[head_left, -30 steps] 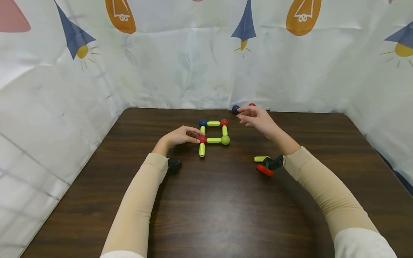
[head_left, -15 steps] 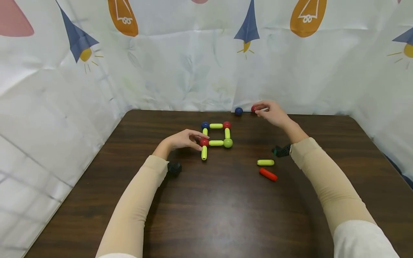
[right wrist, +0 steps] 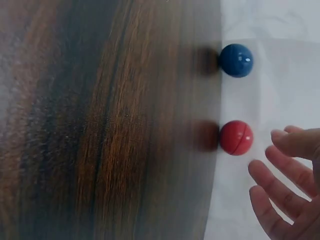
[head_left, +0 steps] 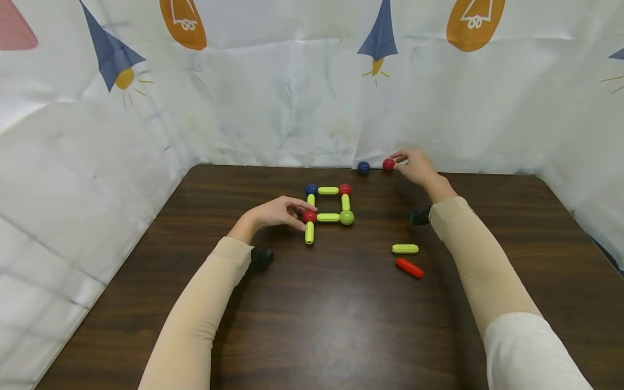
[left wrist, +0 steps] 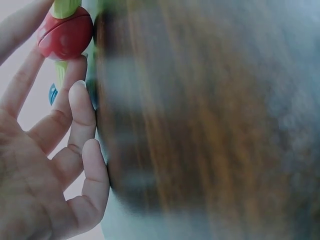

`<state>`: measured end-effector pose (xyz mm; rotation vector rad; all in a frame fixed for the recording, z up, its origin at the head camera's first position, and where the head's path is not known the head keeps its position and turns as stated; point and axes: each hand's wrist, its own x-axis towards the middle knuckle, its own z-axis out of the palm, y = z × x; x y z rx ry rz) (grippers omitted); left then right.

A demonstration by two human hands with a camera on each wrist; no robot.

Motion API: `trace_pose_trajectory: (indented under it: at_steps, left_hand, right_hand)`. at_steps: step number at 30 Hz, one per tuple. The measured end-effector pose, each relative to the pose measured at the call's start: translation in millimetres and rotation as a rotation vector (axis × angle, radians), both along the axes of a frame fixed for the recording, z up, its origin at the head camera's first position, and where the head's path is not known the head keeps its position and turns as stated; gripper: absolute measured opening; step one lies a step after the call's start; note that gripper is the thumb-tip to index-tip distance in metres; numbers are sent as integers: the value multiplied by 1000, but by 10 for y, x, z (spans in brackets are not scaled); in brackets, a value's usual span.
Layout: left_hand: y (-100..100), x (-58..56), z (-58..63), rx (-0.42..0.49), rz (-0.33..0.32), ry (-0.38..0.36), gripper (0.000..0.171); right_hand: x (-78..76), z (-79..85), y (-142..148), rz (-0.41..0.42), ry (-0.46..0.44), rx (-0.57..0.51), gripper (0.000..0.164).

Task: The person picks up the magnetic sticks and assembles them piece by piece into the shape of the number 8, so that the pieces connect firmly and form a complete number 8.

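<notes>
On the table lies a square of yellow-green magnetic rods (head_left: 328, 218) joined by balls: a blue ball (head_left: 311, 189), a red ball (head_left: 345, 189), a green ball (head_left: 346, 218) and a nearer red ball (head_left: 309, 216). One more rod (head_left: 309, 234) extends from that last ball toward the viewer. My left hand (head_left: 278, 212) holds this corner ball (left wrist: 66, 33) between thumb and fingers. At the table's far edge my right hand (head_left: 416, 167) is beside a loose red ball (right wrist: 236, 137), fingers spread and apart from it in the right wrist view. A loose blue ball (right wrist: 236, 60) sits to its left.
A yellow-green rod (head_left: 405, 248) and a red rod (head_left: 409, 268) lie on the table right of the square. A printed white curtain (head_left: 253, 108) hangs directly behind the table's far edge (head_left: 253, 166).
My right hand has moved right, from near the loose blue ball to the loose red ball, and its fingers now stand off that ball. The left hand stays at the square's corner.
</notes>
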<state>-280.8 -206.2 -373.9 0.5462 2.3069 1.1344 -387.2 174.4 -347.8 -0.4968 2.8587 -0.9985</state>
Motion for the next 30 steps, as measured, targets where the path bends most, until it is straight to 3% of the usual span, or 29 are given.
trace_pose_trajectory:
  at_steps: [10, 30]
  left_hand:
    - [12, -18, 36, -11, 6, 0, 53]
    - [-9, 2, 6, 23, 21, -26, 53]
  right_hand:
    - [-178, -45, -32, -44, -4, 83, 40]
    - [-300, -111, -256, -86, 19, 209, 38]
